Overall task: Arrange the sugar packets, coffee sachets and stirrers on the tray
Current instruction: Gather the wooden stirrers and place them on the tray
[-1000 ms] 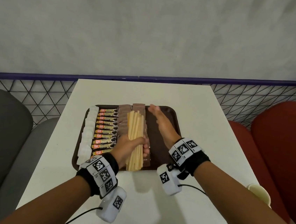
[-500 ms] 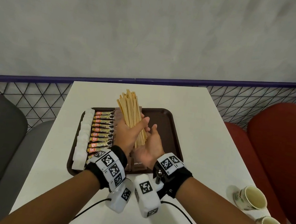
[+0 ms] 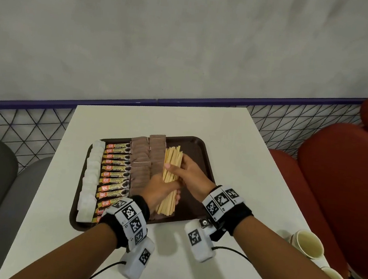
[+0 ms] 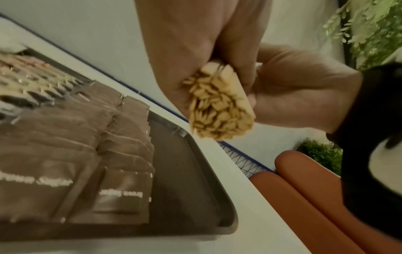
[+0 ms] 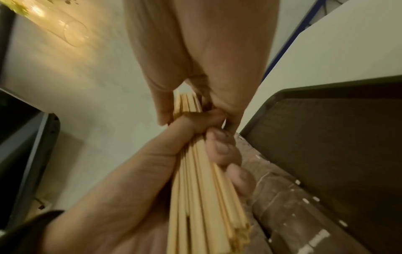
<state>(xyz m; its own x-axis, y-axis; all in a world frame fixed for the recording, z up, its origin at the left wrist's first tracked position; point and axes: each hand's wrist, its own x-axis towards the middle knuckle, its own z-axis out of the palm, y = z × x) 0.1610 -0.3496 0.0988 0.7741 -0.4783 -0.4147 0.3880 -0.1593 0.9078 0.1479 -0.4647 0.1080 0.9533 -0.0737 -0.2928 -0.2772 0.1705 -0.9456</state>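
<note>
The left hand [image 3: 158,190] holds the near part of the bundle of sticks [image 3: 169,178], fingers curled round it. The right hand [image 3: 189,174] holds the bundle a bit farther along. The sticks sit low over the tray [image 3: 202,150], just right of the brown packets [image 3: 148,158]. They look light, thin and stiff, and could slide apart, so a hold round the middle seems best. The brown packets say "Brown Sugar". Farther left, the yellow packets [image 3: 115,168] say "Granules", with white packets [image 3: 90,175] beside them.
</note>
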